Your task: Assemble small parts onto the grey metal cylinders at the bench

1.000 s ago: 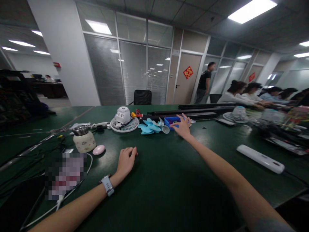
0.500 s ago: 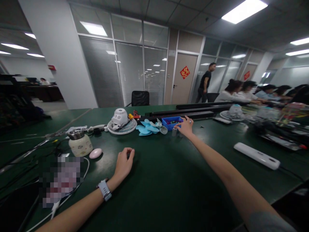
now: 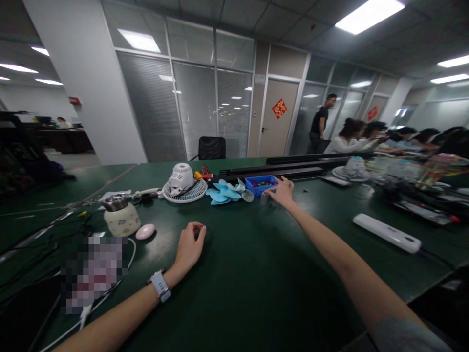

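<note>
My right hand (image 3: 281,192) is stretched far across the green table (image 3: 256,264), its fingers spread and resting at the near right corner of a small blue tray (image 3: 261,184) that holds small parts. A small grey piece (image 3: 263,198) stands on the table just left of that hand. My left hand (image 3: 189,246), with a watch on the wrist, lies loosely curled on the table close to me and holds nothing. Left of the tray lie light blue fan blades (image 3: 222,193) and a white fan grille with its motor housing (image 3: 184,184).
A cream jar with a metal lid (image 3: 120,217) and a pink oval object (image 3: 145,231) sit at the left, among cables. A white power strip (image 3: 386,232) lies at the right. Long black rails (image 3: 293,171) run behind the tray. Several people sit at the far right; one stands by the door.
My right hand has slid from on top of the blue tray to its near right corner, uncovering the tray and the grey piece. My left hand has hardly moved.
</note>
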Action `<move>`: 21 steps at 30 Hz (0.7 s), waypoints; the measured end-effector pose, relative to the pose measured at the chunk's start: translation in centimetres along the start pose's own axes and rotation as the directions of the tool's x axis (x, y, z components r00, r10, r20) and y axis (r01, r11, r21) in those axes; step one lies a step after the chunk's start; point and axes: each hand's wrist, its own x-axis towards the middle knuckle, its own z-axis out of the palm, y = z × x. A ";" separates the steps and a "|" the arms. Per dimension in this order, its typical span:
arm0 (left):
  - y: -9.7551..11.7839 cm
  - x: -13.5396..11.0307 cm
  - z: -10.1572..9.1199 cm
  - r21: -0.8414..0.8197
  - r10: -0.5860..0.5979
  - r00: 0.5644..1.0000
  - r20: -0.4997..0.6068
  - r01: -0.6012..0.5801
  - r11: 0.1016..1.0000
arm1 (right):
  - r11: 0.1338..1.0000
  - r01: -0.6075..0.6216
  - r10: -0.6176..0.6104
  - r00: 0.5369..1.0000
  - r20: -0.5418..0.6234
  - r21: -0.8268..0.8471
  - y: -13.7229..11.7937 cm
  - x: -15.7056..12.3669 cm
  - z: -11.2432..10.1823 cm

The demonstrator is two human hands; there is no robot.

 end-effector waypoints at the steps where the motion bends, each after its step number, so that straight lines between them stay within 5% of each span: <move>1: 0.0 0.0 0.0 0.003 -0.002 1.000 0.003 0.002 1.000 | 0.999 -0.038 0.038 0.999 -0.003 0.007 0.6 0.1 -0.1; 5: -0.1 0.1 0.0 0.012 -0.009 1.000 0.013 0.009 1.000 | 0.979 -0.206 0.205 0.978 0.037 0.013 3.8 -0.3 -0.4; 10: -0.5 0.3 0.3 0.017 -0.006 1.000 0.005 0.006 1.000 | 0.980 -0.194 0.181 0.967 0.179 0.054 5.3 -1.7 0.3; 17: -0.6 0.2 0.3 0.018 -0.005 1.000 -0.002 0.005 1.000 | 0.971 -0.205 0.190 0.973 0.129 0.120 3.5 -2.8 0.1; 21: 0.0 0.0 0.0 0.012 0.050 0.999 -0.012 -0.050 0.999 | 0.954 -0.112 0.083 0.990 0.114 0.278 -0.3 -4.9 -2.1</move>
